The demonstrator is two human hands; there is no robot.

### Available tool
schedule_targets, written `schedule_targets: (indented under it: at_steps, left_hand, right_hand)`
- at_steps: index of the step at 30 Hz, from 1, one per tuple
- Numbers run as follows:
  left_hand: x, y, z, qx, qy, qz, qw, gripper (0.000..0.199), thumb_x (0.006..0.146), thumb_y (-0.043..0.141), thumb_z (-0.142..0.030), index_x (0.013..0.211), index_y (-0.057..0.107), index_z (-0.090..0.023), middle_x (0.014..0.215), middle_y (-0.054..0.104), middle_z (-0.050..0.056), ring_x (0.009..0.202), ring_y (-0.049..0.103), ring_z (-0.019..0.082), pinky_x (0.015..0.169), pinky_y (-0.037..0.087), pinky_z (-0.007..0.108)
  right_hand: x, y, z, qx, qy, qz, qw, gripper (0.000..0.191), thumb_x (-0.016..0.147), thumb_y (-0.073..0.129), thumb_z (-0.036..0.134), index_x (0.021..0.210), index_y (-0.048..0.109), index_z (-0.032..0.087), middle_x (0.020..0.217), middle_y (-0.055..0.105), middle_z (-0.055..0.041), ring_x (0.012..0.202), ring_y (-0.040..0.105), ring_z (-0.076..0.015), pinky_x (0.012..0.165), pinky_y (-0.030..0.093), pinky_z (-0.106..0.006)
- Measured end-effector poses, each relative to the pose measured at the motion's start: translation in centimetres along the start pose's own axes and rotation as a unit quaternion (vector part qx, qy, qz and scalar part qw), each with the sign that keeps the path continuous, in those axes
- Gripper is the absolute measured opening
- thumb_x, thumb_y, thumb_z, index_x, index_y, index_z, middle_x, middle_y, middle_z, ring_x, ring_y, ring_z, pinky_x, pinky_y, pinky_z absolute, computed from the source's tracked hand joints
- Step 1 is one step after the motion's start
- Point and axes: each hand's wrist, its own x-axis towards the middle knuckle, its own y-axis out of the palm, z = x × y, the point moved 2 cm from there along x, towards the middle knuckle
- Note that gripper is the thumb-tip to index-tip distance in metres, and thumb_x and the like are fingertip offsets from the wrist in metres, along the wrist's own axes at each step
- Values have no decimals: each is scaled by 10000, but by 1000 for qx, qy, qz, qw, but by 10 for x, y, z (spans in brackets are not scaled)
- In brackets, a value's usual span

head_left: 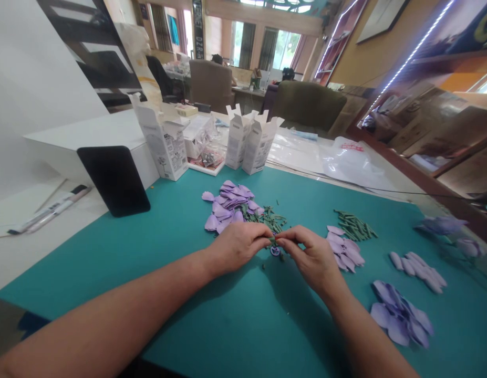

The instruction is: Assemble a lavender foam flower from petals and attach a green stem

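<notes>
Purple petals (227, 202) are lying in a loose pile on a teal mat (227, 336), and just in front of this pile both hands are working close together. The left hand (237, 247) is almost closed, and the right hand (310, 257) is almost closed too, and their fingertips are pinching one small green stem (272, 241) between them. A small purple round piece (275, 251) is sitting just under the pinch (it is too small for me to tell if it is joined to the stem). To the right of the hands, a neat group of green stems (355, 226) is lying just beside a smaller group of purple petals (343, 249). Farther right, pale rolled petals (418, 270) and wider purple petals (399, 315) are lying apart on the mat, and blurred purple flowers (442, 226) are resting near its far edge. Behind the mat, three white boxes (238, 139) are standing upright, and a black panel (115, 181) is standing at the mat's left corner. Some pens (50, 210) are lying on a white surface beside it. Far behind, two people are sitting in armchairs (308, 105).
</notes>
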Motion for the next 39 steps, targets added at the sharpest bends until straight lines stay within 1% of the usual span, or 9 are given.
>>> schedule_targets:
  at_steps: [13,19,23,25,28,31,33,37,39]
  left_hand:
    - [-3,3,0,20,11,-13,1000,183,906,502,-262,937,665,-185,880,709,9,798,621,146,720,427,246]
    - [-2,2,0,-2,4,-14,1000,175,888,504,-242,927,666,-188,869,707,5,790,616,142,715,421,245]
    - [0,0,0,-27,0,-8,1000,175,872,501,-251,916,663,-201,851,704,-10,773,611,138,709,423,244]
    - [1,-3,1,-31,-12,-16,999,172,857,507,-263,903,662,-203,827,701,-8,753,607,142,692,424,250]
    - [3,-6,4,-42,-42,-19,998,186,850,498,-288,876,658,-198,736,685,-6,670,590,143,629,420,257]
    - [3,-4,7,-95,-75,-10,993,219,858,473,-288,944,648,-187,726,693,-6,570,572,132,595,443,271]
    - [3,-1,8,-141,-86,-8,986,277,842,493,-248,1077,626,-189,780,711,5,586,594,139,628,478,280]
    - [-1,9,6,-116,-55,6,992,486,823,535,-214,1309,520,-200,882,727,29,775,658,182,770,511,293]
    - [-5,12,4,-88,-19,24,996,496,855,531,-277,1346,487,-226,1070,709,58,971,654,213,876,496,325]
  right_hand:
    - [-1,6,2,-32,-50,-24,998,185,886,532,285,761,650,216,720,657,-28,687,611,-163,622,443,-260]
    - [0,5,5,0,-13,-15,1000,158,860,557,293,774,668,222,713,664,-21,678,613,-164,624,455,-265]
    - [6,-10,-5,0,31,9,999,162,861,545,329,803,676,252,785,698,-24,753,638,-190,682,479,-298]
    - [10,-26,-22,-24,64,-31,997,213,876,497,348,812,674,247,836,706,-42,804,640,-210,731,482,-327]
    - [11,-50,-50,-68,128,-132,981,274,840,480,398,824,675,206,894,710,-99,862,633,-265,793,466,-397]
    - [11,-52,-59,-16,182,-160,970,345,792,493,469,858,679,186,804,701,-87,774,640,-245,733,494,-378]
    - [10,-39,-48,46,184,-115,975,369,785,512,501,894,681,191,749,689,-63,701,634,-218,670,511,-342]
    - [4,-3,-12,147,113,91,978,358,789,570,494,1000,671,223,751,683,-42,678,619,-198,608,516,-290]
    - [2,6,-4,134,89,96,982,293,784,572,513,798,689,245,720,681,-44,659,602,-192,592,505,-268]
